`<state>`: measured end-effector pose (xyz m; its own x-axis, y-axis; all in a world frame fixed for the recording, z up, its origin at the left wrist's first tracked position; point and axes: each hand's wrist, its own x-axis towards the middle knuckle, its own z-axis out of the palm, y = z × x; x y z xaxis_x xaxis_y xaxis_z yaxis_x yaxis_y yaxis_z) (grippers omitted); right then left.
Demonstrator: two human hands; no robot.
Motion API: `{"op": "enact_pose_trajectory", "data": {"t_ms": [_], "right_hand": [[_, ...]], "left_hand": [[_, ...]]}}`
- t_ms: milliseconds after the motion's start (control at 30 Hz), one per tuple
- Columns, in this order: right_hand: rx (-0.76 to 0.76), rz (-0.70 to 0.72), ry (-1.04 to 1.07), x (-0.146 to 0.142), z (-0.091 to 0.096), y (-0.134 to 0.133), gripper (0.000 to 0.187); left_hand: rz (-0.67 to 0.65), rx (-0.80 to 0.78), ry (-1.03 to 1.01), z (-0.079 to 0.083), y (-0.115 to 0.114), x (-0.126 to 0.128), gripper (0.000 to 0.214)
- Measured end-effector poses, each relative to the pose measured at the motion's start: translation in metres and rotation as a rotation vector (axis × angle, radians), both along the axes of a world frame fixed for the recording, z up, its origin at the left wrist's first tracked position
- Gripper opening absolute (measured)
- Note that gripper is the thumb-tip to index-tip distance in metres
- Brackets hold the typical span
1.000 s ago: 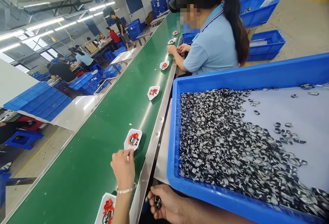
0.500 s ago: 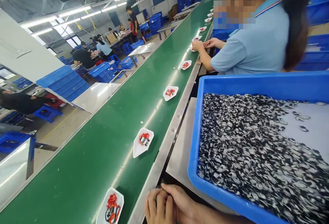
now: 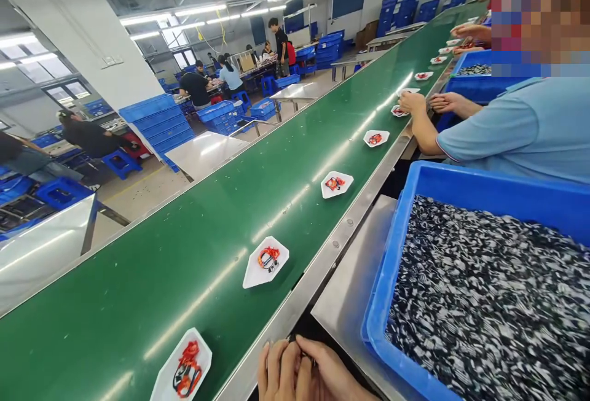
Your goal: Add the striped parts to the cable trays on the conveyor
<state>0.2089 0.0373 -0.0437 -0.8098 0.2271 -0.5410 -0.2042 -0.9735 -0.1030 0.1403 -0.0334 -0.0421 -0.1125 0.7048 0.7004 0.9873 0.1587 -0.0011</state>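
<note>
Though illegible, pillar sign (image 3: 112, 61) beyond hands (image 3: 295, 370)

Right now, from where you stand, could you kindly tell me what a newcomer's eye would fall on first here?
A long green conveyor belt runs diagonally across the middle, carrying a spaced line of small white trays with red and black parts on them. At the lower right, a blue plastic crate is heaped with black-and-white pieces.
</note>
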Motion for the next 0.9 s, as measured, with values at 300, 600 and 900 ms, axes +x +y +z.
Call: {"op": "enact_pose_trajectory", "data": {"t_ms": [300, 600, 900], "right_hand": [[-0.055, 0.029, -0.011, 0.000, -0.001, 0.000, 0.021], [0.215, 0.064, -0.116, 0.003, -0.001, 0.003, 0.022], [0.411, 0.043, -0.269, 0.005, -0.027, 0.003, 0.023]], "left_hand": [[-0.036, 0.119, -0.079, -0.005, 0.003, 0.003, 0.022], [-0.036, 0.239, -0.162, -0.009, 0.014, 0.011, 0.024], [-0.049, 0.164, -0.102, -0.006, 0.010, 0.016, 0.022]]}}
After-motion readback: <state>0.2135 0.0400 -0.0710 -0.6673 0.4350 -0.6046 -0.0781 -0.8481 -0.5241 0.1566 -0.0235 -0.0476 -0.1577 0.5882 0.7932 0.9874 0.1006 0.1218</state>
